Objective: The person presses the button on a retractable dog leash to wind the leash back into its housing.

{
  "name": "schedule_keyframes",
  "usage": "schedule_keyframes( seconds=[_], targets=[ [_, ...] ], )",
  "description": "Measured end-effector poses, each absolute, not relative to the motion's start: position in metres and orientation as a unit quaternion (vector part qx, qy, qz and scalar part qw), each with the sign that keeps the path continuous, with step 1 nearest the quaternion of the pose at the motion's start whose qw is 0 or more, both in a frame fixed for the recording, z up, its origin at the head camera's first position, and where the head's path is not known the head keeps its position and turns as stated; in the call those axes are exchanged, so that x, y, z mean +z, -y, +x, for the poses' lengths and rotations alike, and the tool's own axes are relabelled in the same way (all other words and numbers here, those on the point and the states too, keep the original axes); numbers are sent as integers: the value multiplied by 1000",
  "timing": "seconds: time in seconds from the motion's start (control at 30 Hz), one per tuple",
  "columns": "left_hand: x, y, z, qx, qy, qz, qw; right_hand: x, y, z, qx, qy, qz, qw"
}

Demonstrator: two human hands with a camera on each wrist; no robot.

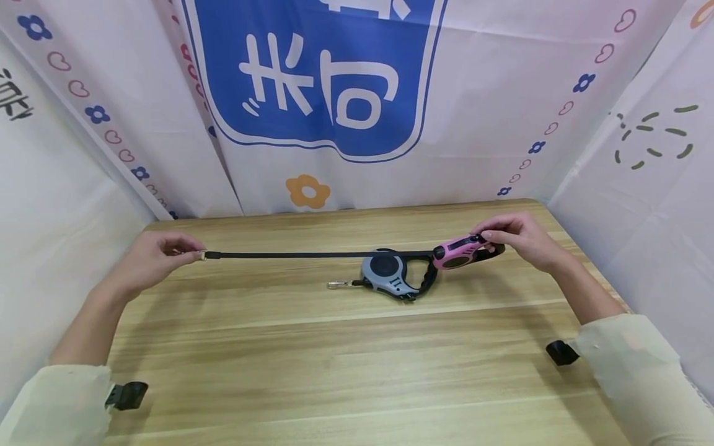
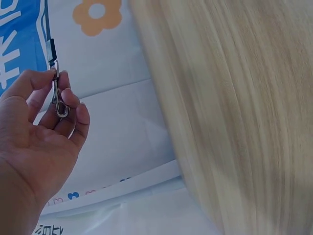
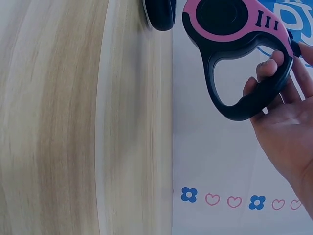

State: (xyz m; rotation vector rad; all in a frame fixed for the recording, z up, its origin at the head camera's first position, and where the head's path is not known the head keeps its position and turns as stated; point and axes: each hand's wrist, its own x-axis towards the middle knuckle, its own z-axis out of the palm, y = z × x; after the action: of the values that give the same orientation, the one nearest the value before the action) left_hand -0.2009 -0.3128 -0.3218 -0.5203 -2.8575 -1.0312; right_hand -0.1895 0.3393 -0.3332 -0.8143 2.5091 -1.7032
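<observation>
My right hand (image 1: 515, 235) grips the black handle of a pink retractable dog leash (image 1: 457, 253), held up over the table. In the right wrist view, curled fingers (image 3: 268, 68) wrap the handle loop. From the pink casing a black strap (image 1: 301, 255) runs out straight and taut to the left. At its far end my left hand (image 1: 162, 257) pinches the metal clip (image 2: 57, 93) between thumb and fingers. Below the strap a grey-blue retractable leash (image 1: 385, 272) lies on the table, its own small metal clip (image 1: 339, 284) pointing left.
The wood-grain table (image 1: 334, 371) spans the space under both arms. White printed cloth (image 1: 480, 74) with a blue sign hangs behind it and along both sides. A black device (image 1: 128, 395) sits at the left sleeve, another black device (image 1: 561, 352) at the right.
</observation>
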Motion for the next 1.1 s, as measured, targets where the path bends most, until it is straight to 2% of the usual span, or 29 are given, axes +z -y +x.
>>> schedule_keyframes(
  seconds=[1.1],
  targets=[
    [-320,295,-203,-354,915,-191,20,-331,-320,-191,-521,-810,-268,7]
  ],
)
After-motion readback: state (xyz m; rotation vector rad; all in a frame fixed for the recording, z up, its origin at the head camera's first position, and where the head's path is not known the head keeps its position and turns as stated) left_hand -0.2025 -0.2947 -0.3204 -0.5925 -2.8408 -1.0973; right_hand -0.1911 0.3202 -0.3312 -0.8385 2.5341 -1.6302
